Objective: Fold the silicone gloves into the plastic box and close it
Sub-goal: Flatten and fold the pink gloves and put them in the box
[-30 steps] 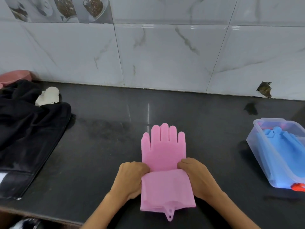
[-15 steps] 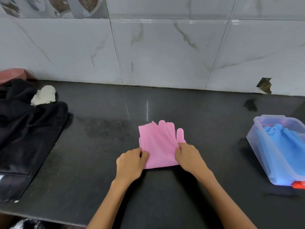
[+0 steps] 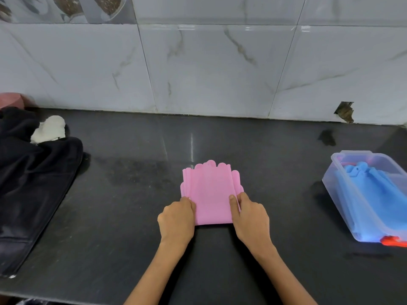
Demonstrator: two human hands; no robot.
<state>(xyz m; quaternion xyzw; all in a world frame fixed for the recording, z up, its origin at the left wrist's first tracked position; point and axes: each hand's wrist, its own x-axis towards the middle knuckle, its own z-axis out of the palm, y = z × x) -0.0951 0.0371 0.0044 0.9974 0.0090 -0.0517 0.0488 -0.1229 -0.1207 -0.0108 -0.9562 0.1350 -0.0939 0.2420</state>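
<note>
On the dark table (image 3: 123, 216), left of the plastic box (image 3: 343, 194), lies the folded pink glove (image 3: 210, 192); left hand (image 3: 177, 219) and right hand (image 3: 251, 219) grip its near corners. Blue gloves (image 3: 372, 194) fill the box.

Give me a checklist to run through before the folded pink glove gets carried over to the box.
1. Pink glove folded in half: ok.
2. Left hand grips its left edge: ok.
3. Right hand grips its right edge: ok.
4. Plastic box open, no lid on it: ok.
5. Room left in the box beside the blue glove: cannot tell.
6. Countertop path to the box free of things: ok.
</note>
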